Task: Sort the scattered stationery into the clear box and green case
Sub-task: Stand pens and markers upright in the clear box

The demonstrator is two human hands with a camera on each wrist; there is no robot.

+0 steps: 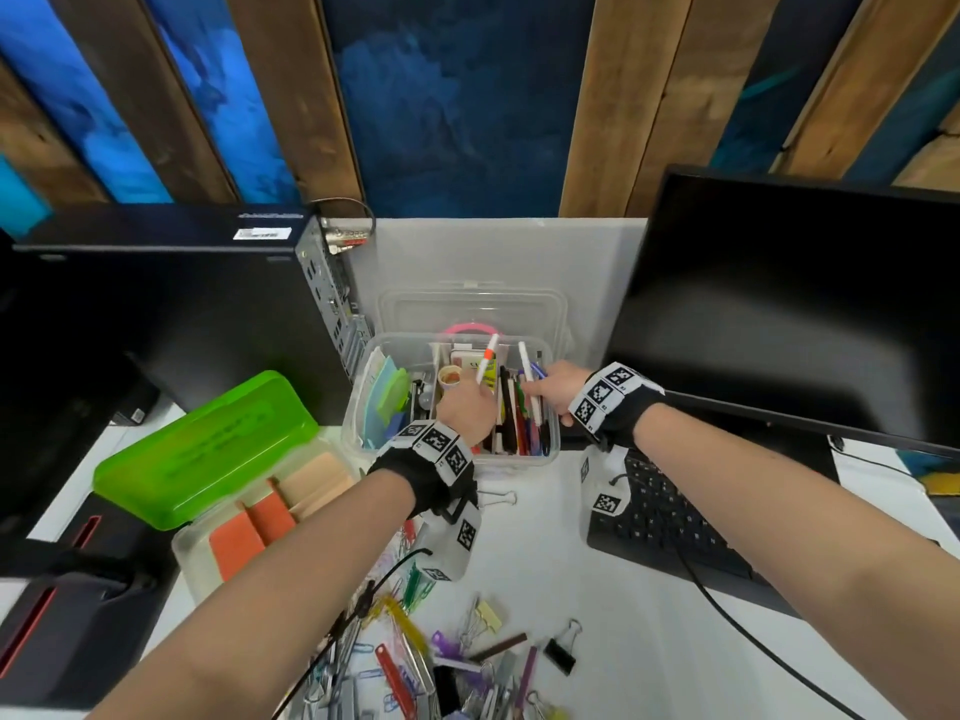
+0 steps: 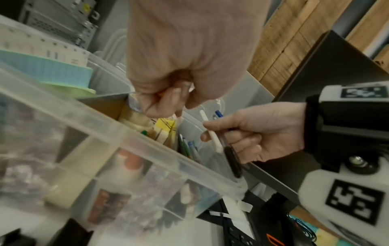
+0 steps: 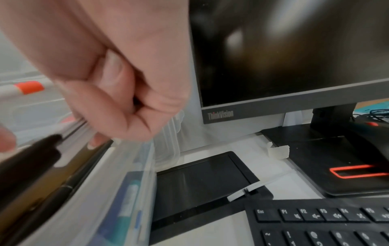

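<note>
The clear box stands mid-table, its compartments full of pens, notes and small items. Over it my left hand pinches a white marker with an orange band, tip pointing up. My right hand grips a bundle of pens over the box's right compartment; in the left wrist view the bundle shows a white pen, a black one and a blue one. The green case lies open at the left, coloured note pads in its clear base. Scattered clips and pens lie near the front edge.
A black computer tower stands left of the box, close to the green case. A monitor and a black keyboard fill the right side. The box's clear lid lies behind it. A black cable crosses the table.
</note>
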